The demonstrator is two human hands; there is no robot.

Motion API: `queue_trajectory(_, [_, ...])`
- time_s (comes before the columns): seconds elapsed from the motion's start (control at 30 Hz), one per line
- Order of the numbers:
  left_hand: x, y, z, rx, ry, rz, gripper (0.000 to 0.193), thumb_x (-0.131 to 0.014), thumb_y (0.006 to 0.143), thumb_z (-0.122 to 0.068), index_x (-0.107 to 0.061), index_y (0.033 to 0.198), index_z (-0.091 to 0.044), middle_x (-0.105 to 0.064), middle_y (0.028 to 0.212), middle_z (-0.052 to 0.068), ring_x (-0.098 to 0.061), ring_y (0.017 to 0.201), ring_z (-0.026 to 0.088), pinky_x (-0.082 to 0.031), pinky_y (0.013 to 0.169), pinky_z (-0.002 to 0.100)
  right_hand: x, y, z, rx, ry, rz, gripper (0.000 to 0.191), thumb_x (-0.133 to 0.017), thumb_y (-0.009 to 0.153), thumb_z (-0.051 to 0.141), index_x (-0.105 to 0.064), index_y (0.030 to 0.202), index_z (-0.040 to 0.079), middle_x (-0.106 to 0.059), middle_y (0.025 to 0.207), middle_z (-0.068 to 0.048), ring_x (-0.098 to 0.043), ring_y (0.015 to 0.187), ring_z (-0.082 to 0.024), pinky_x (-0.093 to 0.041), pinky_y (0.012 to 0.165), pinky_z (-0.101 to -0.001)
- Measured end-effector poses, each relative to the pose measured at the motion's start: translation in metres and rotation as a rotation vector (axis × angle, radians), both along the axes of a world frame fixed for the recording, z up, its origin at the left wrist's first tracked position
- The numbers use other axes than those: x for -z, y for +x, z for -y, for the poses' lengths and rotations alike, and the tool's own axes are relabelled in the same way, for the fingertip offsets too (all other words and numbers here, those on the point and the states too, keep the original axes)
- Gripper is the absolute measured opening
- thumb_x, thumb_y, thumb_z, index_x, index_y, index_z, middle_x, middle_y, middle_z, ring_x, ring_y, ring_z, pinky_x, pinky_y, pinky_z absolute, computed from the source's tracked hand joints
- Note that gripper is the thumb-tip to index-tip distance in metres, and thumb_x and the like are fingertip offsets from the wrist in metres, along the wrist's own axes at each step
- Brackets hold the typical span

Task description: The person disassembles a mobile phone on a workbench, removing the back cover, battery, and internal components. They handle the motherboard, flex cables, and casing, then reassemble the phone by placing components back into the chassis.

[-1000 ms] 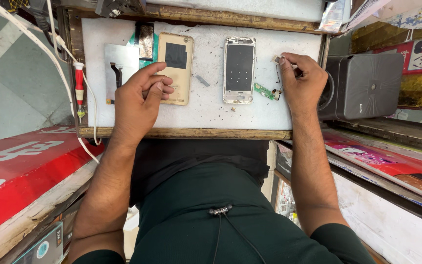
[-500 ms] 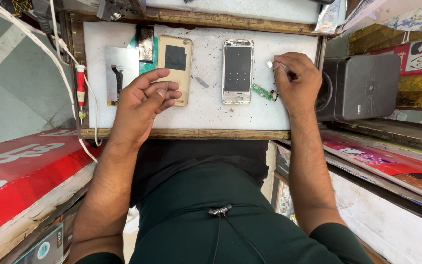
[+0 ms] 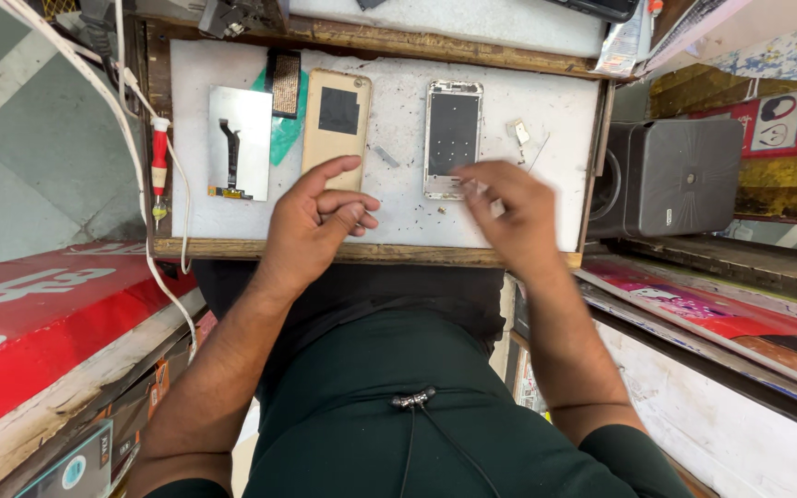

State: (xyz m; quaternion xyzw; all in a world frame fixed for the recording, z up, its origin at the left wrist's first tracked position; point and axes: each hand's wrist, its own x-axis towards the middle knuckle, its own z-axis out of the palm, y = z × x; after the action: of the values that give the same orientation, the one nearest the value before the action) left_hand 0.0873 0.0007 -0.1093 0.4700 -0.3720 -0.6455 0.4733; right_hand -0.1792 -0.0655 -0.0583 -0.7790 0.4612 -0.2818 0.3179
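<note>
Right hand (image 3: 509, 217) is seen near the tray's near edge, fingers bunched and blurred at the near end of the open phone frame (image 3: 453, 134); whether anything is pinched cannot be told. Left hand (image 3: 317, 221) is loosely curled, thumb out, just near of the gold back cover (image 3: 336, 120) on the white work tray (image 3: 555, 166).

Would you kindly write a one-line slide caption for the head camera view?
Right hand reaches to the opened silver phone frame on the white work board; left hand rests below the gold phone back cover.
</note>
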Motion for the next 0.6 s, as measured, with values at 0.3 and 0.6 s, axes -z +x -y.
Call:
queue_trajectory(0.3, [-0.021, -0.011, -0.002, 0.168, -0.044, 0.162, 0.055, -0.062, 0.100, -0.004, -0.045, 0.152, -0.007, -0.078, 0.095, 0.010, -0.075, 0.088, 0.013, -0.061, 0.081, 0.026, 0.002, 0.043, -0.017, -0.239, 0.199, 0.153, 0.019, -0.078, 0.094, 0.008, -0.075, 0.113, 0.007, -0.076, 0.103, -0.007, -0.073, 0.087, -0.012, -0.060, 0.071, -0.0244])
queue_trajectory(0.6, [-0.030, -0.011, -0.005, 0.121, -0.156, 0.285, 0.044, -0.061, 0.099, -0.009, -0.053, 0.142, -0.005, -0.078, 0.102, 0.009, -0.076, 0.090, 0.013, -0.062, 0.082, 0.028, -0.025, 0.019, 0.034, 0.009, 0.057, 0.170, 0.009, -0.074, 0.095, 0.004, -0.076, 0.103, 0.007, -0.078, 0.099, -0.003, -0.067, 0.076, -0.007, -0.052, 0.065, -0.0226])
